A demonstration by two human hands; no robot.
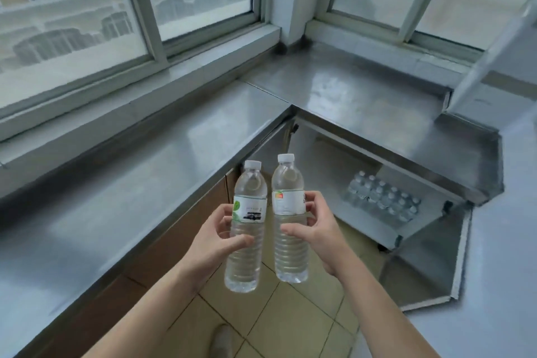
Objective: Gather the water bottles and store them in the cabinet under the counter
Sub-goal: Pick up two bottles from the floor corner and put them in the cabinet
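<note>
The left hand (pixel 215 237) grips one upright water bottle (pixel 247 229) and the right hand (pixel 315 225) grips another bottle (pixel 289 221), side by side over the floor. To the far right, the open cabinet (pixel 343 154) under the counter (pixel 139 160) holds a wrapped pack of bottles (pixel 380 197).

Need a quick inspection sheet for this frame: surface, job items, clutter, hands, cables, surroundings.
Surface: steel L-shaped counter, bare where seen, reflective.
Job's things: left bottle and right bottle, both capped, upright, held above the tiled floor; a wrapped pack of bottles already sits in the open cabinet under the counter; cabinet door swung open.
Clutter: nothing seen.
Hands: left hand grips the left bottle at mid-body; right hand grips the right bottle at the label.
Cables: nothing seen.
Surroundings: windows behind the counter on both sides of the corner; a shoe at the bottom edge.
</note>
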